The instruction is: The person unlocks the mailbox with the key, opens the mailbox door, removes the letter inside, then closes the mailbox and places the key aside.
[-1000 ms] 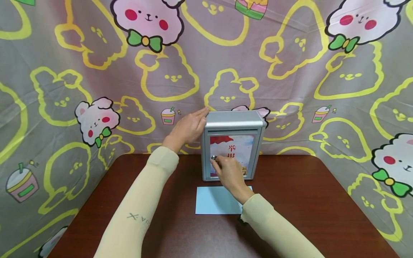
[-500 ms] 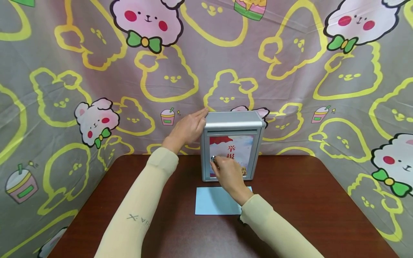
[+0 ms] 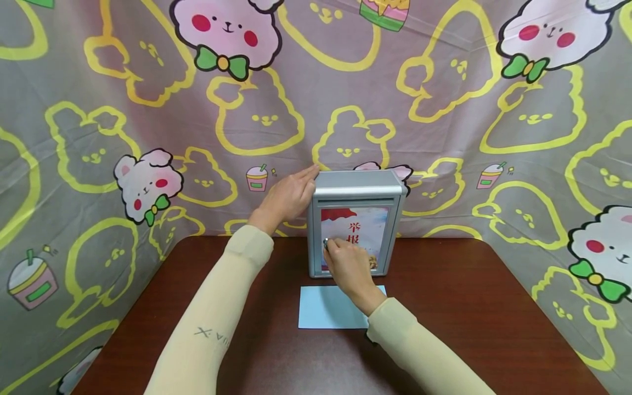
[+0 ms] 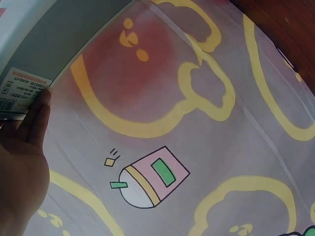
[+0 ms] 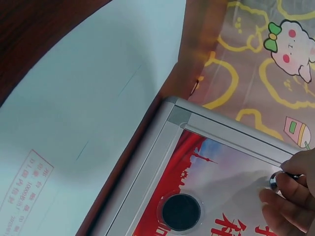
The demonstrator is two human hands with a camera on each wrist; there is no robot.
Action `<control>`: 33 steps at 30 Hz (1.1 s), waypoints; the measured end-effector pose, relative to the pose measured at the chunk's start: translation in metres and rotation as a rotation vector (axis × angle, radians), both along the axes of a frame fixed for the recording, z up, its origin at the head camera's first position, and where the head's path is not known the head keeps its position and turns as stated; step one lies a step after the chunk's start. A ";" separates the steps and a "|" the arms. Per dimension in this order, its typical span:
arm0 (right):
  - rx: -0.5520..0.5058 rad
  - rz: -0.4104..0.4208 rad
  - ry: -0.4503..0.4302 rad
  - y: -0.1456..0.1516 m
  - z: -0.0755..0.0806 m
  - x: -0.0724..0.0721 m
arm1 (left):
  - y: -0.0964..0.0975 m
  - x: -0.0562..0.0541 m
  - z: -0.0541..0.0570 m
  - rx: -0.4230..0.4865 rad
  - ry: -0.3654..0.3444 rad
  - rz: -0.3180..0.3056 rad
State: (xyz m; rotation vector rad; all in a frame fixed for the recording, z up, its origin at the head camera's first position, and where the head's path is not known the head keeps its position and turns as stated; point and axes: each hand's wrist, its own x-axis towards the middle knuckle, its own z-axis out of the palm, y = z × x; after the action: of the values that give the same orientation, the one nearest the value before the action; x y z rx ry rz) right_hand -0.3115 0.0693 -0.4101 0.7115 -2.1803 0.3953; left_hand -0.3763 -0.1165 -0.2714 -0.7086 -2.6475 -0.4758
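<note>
A silver-grey metal box with a printed poster on its front stands upright near the back of the table. My left hand rests against its upper left edge; the left wrist view has the fingers lying beside a printed label on the box's side. At the left of the front panel, my right hand pinches a small dark key by a round chrome lock. The head view mostly hides that key behind the fingers. Flat in front of the box lies a pale blue envelope.
The dark red-brown table carries the box and envelope. A patterned cloth hangs close behind the box and along both sides. A dark round disc sits on the poster. Something small and black shows beneath the right cuff.
My right hand has turned slightly at the lock, and less of the shiny metal there shows now. The left hand, box and envelope stay in place.
</note>
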 end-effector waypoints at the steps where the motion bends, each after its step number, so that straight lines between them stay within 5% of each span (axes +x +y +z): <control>1: 0.008 -0.001 0.008 0.000 0.000 0.000 | 0.000 0.000 0.000 0.000 -0.002 0.000; 33: 0.254 -0.040 0.131 0.000 0.006 0.002 | -0.001 0.000 0.001 -0.007 0.022 -0.012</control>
State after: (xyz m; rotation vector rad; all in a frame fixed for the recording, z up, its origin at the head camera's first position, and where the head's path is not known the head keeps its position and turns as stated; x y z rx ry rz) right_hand -0.3096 0.0692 -0.4045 0.8064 -2.1372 0.0486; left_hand -0.3766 -0.1171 -0.2707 -0.7288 -2.6269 -0.4593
